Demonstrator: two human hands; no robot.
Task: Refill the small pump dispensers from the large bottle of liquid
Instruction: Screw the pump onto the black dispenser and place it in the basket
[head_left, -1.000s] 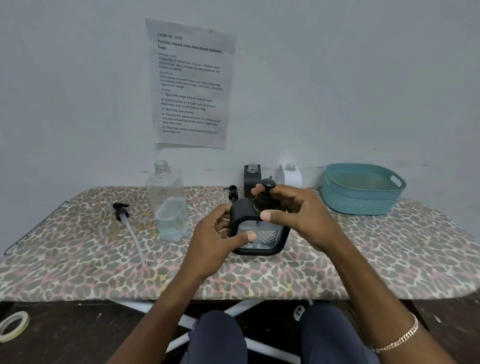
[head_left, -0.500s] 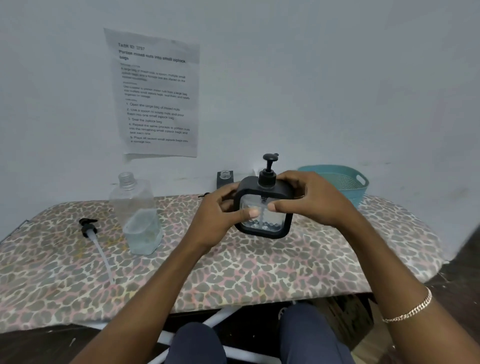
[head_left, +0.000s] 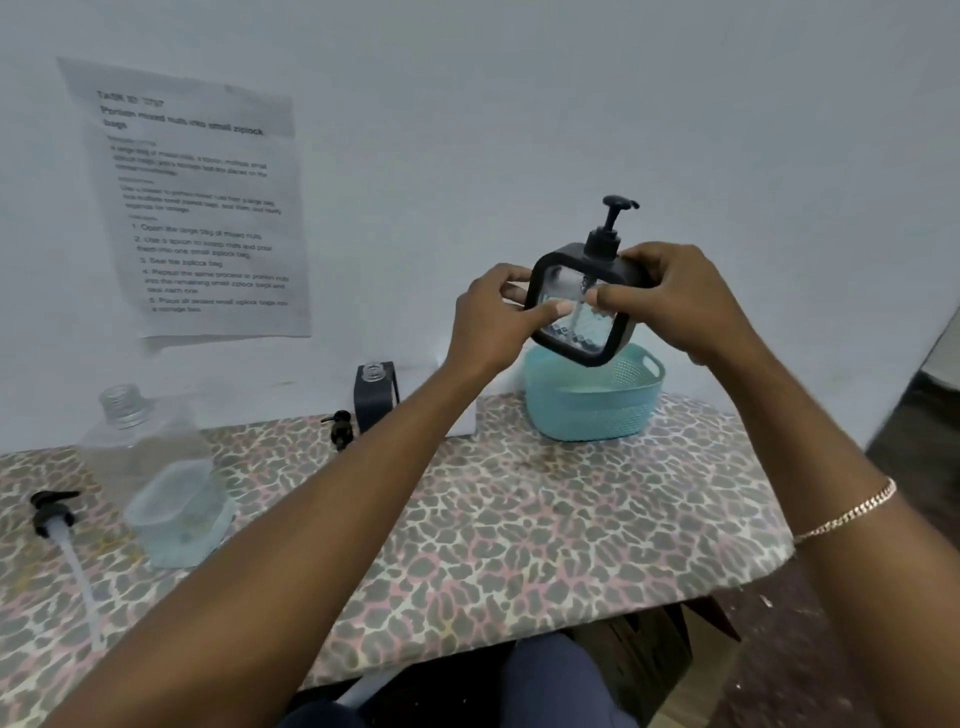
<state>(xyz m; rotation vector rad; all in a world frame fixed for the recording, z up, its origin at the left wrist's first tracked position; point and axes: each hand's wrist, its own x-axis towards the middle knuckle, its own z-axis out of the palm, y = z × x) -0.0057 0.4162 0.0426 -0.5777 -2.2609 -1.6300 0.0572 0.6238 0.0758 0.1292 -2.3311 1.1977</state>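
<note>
A small black-framed pump dispenser (head_left: 582, 332) with a clear window and its black pump fitted is held up in the air, slightly tilted, above the teal basket (head_left: 597, 410). My left hand (head_left: 493, 317) grips its left side and my right hand (head_left: 680, 306) grips its right side and top. The large clear bottle (head_left: 156, 483), uncapped and partly filled with liquid, stands at the left of the board. Its long pump (head_left: 57, 530) lies beside it. A second black dispenser (head_left: 374, 395) stands open at the back, with a small black pump (head_left: 340, 428) lying next to it.
The leopard-print board (head_left: 519, 519) carries everything. A white object (head_left: 462, 421) stands at the back, mostly hidden by my left arm. A printed sheet (head_left: 197, 208) hangs on the wall. Dark floor shows at the right.
Both hands lifted the black dispenser from the board and carried it up and to the right, over the teal basket. The view has turned rightward.
</note>
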